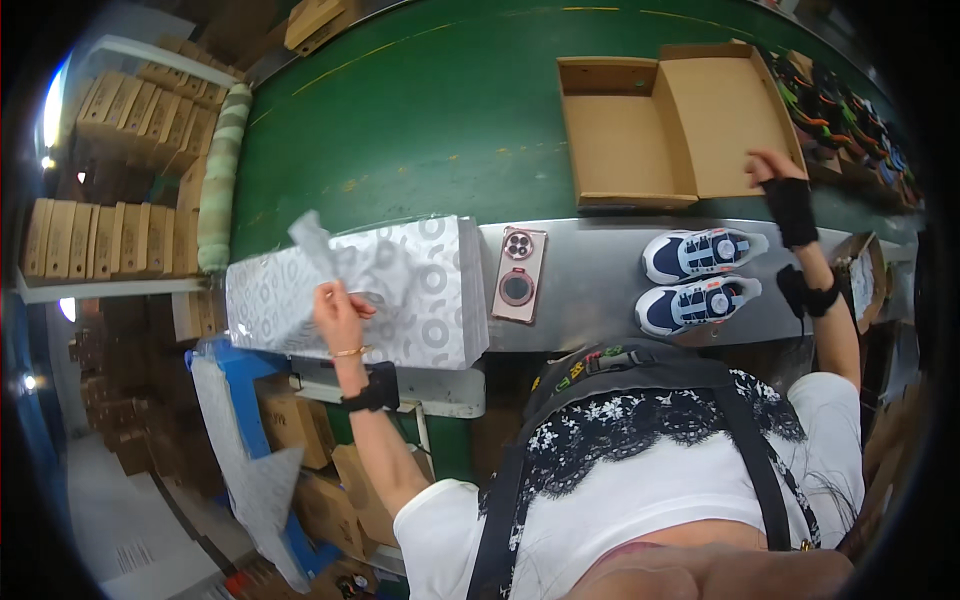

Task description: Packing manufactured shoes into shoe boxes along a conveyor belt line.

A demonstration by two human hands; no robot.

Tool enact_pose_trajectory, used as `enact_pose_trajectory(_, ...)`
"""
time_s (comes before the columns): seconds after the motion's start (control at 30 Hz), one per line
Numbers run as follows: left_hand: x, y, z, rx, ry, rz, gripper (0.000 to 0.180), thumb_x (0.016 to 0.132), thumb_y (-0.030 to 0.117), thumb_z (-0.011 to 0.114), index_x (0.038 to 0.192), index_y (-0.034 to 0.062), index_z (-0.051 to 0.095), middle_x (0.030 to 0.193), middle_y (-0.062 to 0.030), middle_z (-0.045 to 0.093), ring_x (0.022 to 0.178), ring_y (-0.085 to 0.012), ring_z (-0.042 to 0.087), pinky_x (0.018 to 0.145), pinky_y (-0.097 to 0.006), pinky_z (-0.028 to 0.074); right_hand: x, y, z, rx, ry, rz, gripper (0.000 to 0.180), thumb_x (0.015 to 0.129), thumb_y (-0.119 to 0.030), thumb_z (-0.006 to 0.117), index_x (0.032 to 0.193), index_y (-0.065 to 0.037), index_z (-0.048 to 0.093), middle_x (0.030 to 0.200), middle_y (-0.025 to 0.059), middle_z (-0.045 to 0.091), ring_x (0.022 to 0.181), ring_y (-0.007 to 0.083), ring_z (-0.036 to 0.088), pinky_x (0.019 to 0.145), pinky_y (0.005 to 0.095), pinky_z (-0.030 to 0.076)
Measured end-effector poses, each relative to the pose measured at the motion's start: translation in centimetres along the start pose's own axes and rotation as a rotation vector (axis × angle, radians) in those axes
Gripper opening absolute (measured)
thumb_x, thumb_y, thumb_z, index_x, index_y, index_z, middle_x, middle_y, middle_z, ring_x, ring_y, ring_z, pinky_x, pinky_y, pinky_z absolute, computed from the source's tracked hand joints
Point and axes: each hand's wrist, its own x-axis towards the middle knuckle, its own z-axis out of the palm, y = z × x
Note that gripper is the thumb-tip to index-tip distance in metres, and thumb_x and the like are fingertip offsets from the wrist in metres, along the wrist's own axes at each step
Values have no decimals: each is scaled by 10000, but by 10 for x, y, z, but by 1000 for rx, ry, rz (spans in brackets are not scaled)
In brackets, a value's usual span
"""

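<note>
My left hand (342, 312) is over a stack of white wrapping paper (425, 300) with a grey pattern. Its fingers are pinched on a paper sheet (316, 245), whose crumpled end sticks up beyond them. My right hand (775, 170), in a black fingerless wrist covering, is over the lid side of an open brown cardboard shoebox (620, 130). Its fingers are slightly bent, thumb apart, with nothing visible in them. Nearer me, a pair of white and navy sneakers, the far one (700, 254) and the near one (695, 304), lies on the metal ledge, toes left.
A pink phone (519, 275) lies between the paper and the sneakers. Beyond the ledge runs a green surface (400, 130). Shelves of brown boxes (105, 240) stand at left, beside a wrapped post (220, 180). More shoes (835, 115) are at the far right.
</note>
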Motion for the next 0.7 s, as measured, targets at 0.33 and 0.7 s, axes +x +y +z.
enact_pose_trajectory(0.33,-9,163,202,-572,-672,11,146,870,162,406,825,24,399,549,-83,506,503,-231,553,489,-328,456,-13,-117,158,446,-501,-246,929,599,-450,690,1239,41,228,1176,201,383,988,256,455,805,319,406)
enact_pose_trajectory(0.7,20,136,340,629,-420,1050,646,653,351,646,1193,101,396,1262,-179,307,1192,-350,242,927,-559,142,113,50,-6,441,860,232,377,672,-220,674,930,-57,453,794,48,523,589,119,472,484,242,413)
